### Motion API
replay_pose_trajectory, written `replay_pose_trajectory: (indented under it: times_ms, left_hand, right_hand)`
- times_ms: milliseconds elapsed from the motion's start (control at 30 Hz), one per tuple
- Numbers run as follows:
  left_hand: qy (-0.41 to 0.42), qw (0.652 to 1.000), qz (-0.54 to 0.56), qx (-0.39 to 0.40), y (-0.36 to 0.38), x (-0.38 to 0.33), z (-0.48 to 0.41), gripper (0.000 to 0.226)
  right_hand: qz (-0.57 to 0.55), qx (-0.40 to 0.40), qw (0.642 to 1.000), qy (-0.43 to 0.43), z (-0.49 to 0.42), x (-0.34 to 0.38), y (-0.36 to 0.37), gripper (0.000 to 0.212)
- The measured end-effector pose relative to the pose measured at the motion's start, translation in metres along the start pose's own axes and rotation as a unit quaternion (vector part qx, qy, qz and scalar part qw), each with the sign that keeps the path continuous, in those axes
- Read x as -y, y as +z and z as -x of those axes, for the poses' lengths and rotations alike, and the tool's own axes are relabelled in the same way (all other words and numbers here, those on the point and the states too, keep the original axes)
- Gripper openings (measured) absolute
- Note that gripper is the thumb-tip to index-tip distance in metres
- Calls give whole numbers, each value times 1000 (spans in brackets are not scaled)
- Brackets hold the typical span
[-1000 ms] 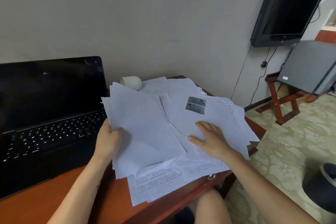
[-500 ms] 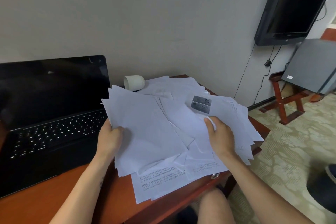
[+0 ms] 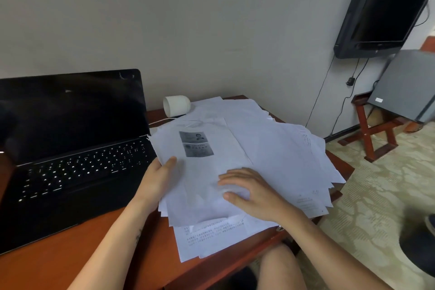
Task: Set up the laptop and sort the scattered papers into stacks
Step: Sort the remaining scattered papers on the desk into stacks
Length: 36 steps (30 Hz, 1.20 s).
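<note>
Big messy pile of papers (image 3: 270, 143) on the tabletop (image 3: 70, 254), just right of the open laptop (image 3: 70, 148) (screen dark). Left hand (image 3: 156, 180) holding the pile's left edge, thumb on top. Right hand (image 3: 254, 192) flat on the top sheet, fingers out straight.

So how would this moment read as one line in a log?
step: sorting papers | left hand: grips papers' edge | right hand: flat on papers | laptop: open, screen dark
</note>
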State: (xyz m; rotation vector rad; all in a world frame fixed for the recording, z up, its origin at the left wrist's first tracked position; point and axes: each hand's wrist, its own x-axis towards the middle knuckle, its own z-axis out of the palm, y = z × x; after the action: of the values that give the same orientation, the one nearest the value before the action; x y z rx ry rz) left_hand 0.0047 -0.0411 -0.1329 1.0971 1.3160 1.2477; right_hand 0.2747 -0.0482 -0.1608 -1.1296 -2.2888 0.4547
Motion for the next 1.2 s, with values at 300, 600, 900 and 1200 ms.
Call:
replay_pose_trajectory:
  times_ms: [300, 600, 900, 1200]
  left_hand:
    - [56, 988, -143, -2, 4, 10, -4, 42]
    - [128, 990, -42, -37, 12, -12, 4, 43]
    - [268, 958, -40, -98, 36, -79, -32, 26]
    - [238, 963, 42, -123, 62, -76, -38, 41]
  right_hand:
    - [-64, -141, 963, 222, -22, -17, -9, 28]
    - [-252, -188, 914, 255, -50, -10, -30, 48]
    - [-331, -301, 876, 179, -80, 16, -95, 33]
    - [-325, -308, 877, 172, -73, 12, -87, 34]
